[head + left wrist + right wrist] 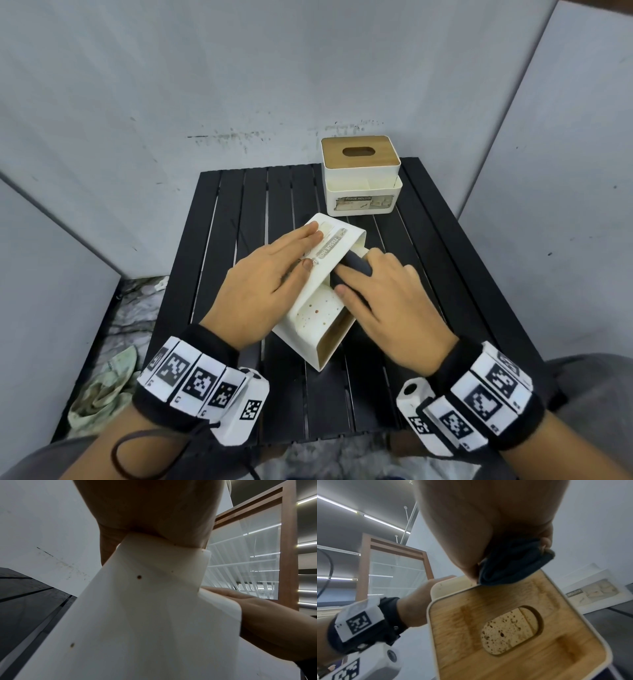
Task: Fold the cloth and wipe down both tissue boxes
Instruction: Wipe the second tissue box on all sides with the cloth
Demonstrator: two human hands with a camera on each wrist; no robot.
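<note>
A white tissue box point(317, 313) with a wooden lid point(513, 628) lies tipped on its side at the middle of the black slatted table point(239, 205). My left hand point(291, 253) rests flat on its labelled face with straight fingers; in the left wrist view the palm point(150, 513) sits over the box wall point(145, 615). My right hand point(383, 294) grips a folded dark cloth point(354, 269) and presses it against the box's upper edge; the cloth point(513, 566) touches the rim by the lid. A second tissue box point(361, 174) stands upright at the back right.
Grey panels close in the table on the left, back and right. A crumpled pale rag point(102, 390) lies on the floor left of the table. The second box point(594, 592) stands just beyond the tipped one.
</note>
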